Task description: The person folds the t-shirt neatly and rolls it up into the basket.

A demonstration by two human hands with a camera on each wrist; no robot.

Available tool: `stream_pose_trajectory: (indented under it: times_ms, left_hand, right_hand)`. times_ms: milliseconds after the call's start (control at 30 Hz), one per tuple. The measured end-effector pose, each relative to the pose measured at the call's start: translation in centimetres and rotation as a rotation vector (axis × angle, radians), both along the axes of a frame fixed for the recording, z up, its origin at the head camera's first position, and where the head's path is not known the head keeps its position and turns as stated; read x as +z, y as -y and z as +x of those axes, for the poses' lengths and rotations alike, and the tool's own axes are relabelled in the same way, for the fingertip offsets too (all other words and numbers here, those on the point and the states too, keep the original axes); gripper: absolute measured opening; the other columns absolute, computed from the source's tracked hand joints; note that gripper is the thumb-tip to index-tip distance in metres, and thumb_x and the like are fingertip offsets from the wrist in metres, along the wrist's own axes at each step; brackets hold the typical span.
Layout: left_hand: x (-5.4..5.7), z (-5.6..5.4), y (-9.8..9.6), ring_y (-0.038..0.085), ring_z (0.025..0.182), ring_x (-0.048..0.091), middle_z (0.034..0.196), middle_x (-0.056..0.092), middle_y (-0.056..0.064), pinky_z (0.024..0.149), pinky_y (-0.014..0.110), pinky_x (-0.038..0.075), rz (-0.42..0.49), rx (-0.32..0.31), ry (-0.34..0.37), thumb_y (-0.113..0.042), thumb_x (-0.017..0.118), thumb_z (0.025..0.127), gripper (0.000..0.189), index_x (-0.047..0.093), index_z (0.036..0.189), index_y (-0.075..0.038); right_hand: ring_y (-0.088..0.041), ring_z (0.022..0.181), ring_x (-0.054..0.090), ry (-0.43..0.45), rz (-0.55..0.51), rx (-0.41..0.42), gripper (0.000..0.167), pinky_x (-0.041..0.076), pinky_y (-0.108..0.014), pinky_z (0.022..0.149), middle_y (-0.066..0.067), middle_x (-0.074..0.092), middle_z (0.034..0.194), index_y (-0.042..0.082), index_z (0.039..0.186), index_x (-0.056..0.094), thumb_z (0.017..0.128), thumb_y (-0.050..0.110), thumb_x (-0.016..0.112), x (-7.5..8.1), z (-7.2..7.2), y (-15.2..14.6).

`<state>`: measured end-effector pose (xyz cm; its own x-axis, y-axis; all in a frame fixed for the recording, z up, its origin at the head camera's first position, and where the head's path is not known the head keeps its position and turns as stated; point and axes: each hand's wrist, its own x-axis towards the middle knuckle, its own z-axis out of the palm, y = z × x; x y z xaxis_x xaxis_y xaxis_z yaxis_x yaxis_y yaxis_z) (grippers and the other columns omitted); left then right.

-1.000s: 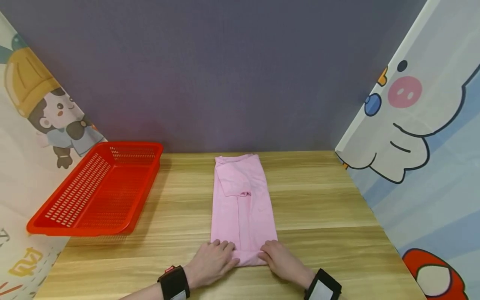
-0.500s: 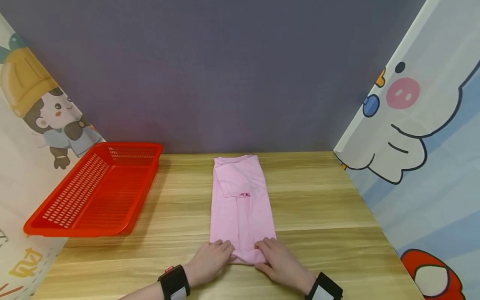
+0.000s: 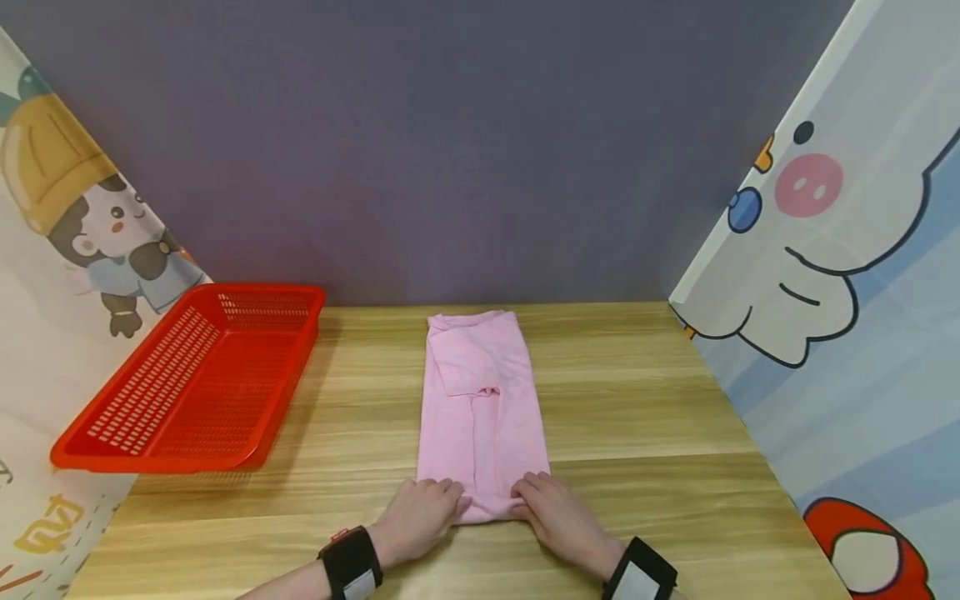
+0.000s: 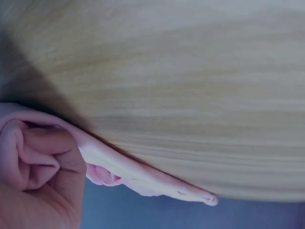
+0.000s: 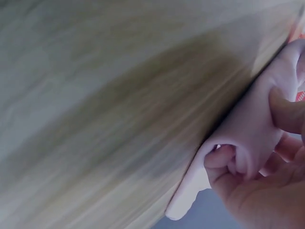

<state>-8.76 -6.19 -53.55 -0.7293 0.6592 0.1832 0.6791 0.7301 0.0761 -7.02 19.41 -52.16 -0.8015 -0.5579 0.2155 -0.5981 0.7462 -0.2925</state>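
A pink short-sleeved shirt [image 3: 480, 425], folded into a long strip, lies on the wooden table with one sleeve laid over its upper part. Its near end is turned up into a small roll. My left hand [image 3: 422, 517] grips the left corner of that roll; in the left wrist view, curled fingers [image 4: 69, 164] wrap the fabric. At the right corner my right hand [image 3: 557, 518] holds the roll, and the right wrist view has the thumb and a curled finger around the pink cloth [image 5: 255, 124]. Part of the roll is hidden under both hands.
A red plastic basket [image 3: 288, 367] with perforated sides stands on the left of the table [image 3: 637, 417]. Behind the table rises a dark grey panel [image 3: 480, 150]. Cartoon-printed sheets [image 3: 885, 333] flank both sides.
The shirt's near end has shifted slightly away from me, its turned-up edge now rolled a little further. Both hands have moved slightly forward with it. The basket stays put.
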Motion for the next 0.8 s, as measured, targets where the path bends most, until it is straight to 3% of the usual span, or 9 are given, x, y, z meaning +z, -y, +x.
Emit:
stream_pose_trajectory:
  times_ms: [67,167,233,400,533,667,800]
  left_hand:
    - [-0.2,0.1,0.2,0.01,0.058,0.053,0.074,0.058,-0.008,0.046,0.021,0.025,-0.01,-0.009,-0.057,-0.051,0.048,0.102,0.034,0.061,0.095,-0.02]
    - [-0.3,0.2,0.5,0.01,0.067,0.055,0.085,0.06,-0.009,0.047,0.02,0.024,-0.052,-0.037,-0.137,-0.067,0.05,0.095,0.05,0.06,0.115,-0.022]
    - [-0.4,0.3,0.6,0.009,0.07,0.054,0.09,0.059,-0.009,0.047,0.019,0.024,-0.089,-0.056,-0.179,-0.072,0.05,0.092,0.056,0.059,0.119,-0.023]
    - [-0.7,0.3,0.6,0.008,0.066,0.052,0.085,0.054,-0.009,0.044,0.02,0.021,-0.134,-0.07,-0.259,-0.06,0.047,0.099,0.038,0.058,0.103,-0.024]
    - [-0.8,0.3,0.3,0.008,0.064,0.051,0.082,0.053,-0.009,0.043,0.02,0.02,-0.1,-0.06,-0.262,-0.053,0.046,0.102,0.033,0.056,0.094,-0.022]
    - [-0.7,0.2,0.2,0.009,0.063,0.053,0.08,0.054,-0.009,0.043,0.021,0.022,-0.044,-0.037,-0.189,-0.046,0.049,0.103,0.029,0.057,0.09,-0.022]
    - [-0.6,0.1,0.1,0.01,0.061,0.053,0.078,0.054,-0.008,0.044,0.022,0.024,-0.018,-0.012,-0.117,-0.041,0.05,0.104,0.028,0.056,0.086,-0.02]
  right_hand:
    - [-0.006,0.078,0.055,0.04,-0.025,0.005,0.012,0.05,-0.024,0.07,0.007,0.06,0.086,0.014,0.096,0.065,0.096,0.027,0.063,0.1,-0.2,0.0]
    - [-0.007,0.078,0.057,0.105,-0.062,0.017,0.01,0.05,-0.026,0.071,0.005,0.063,0.086,0.012,0.096,0.065,0.097,0.022,0.062,0.2,-0.5,-0.1]
    - [-0.008,0.079,0.058,0.148,-0.076,0.02,0.009,0.051,-0.027,0.072,0.005,0.064,0.086,0.012,0.096,0.065,0.098,0.02,0.061,0.3,-0.7,-0.1]
    - [-0.005,0.078,0.056,0.232,-0.086,0.011,0.011,0.05,-0.027,0.071,0.005,0.064,0.086,0.012,0.095,0.065,0.1,0.021,0.059,0.6,-1.0,-0.2]
    - [-0.006,0.082,0.055,0.245,-0.058,0.01,0.014,0.049,-0.029,0.074,0.006,0.064,0.092,0.013,0.101,0.065,0.099,0.026,0.061,0.9,-0.7,-0.3]
    - [-0.009,0.092,0.052,0.171,0.042,-0.001,0.031,0.048,-0.034,0.081,0.006,0.06,0.102,0.015,0.117,0.062,0.092,0.032,0.07,0.9,-0.2,-0.3]
    - [-0.011,0.088,0.051,-0.037,0.118,-0.017,0.024,0.047,-0.033,0.077,0.007,0.057,0.094,0.017,0.108,0.065,0.091,0.031,0.07,0.3,0.2,0.0]
